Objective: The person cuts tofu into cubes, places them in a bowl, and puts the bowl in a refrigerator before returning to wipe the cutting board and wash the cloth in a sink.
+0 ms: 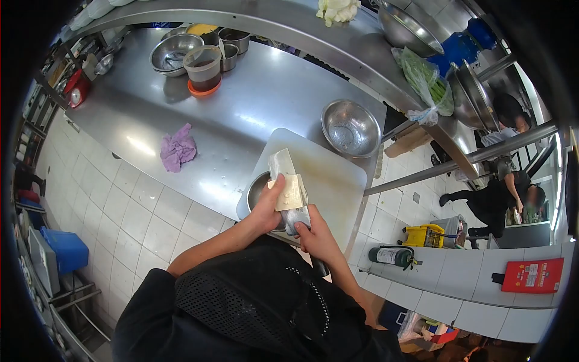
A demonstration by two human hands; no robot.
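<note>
My left hand [266,206] is closed round a pale yellow slab [291,192], thumb lying along its near side. A broad, flat silver-grey piece, blade-like [281,164], sticks out beyond the slab and shows again below it; I cannot tell its exact kind. My right hand [317,239] grips the lower end of this piece, thumb pressed on it. Both hands are over the near left part of a white cutting board [325,187]. Under the left hand a metal bowl [256,192] is partly hidden.
On the steel table [241,130] are a metal bowl [351,128], a purple cloth [178,148] and a plastic tub of brown liquid [202,69] among several bowls. An overhead shelf [289,36] holds bagged greens [425,81]. Another person [494,202] bends over at the right.
</note>
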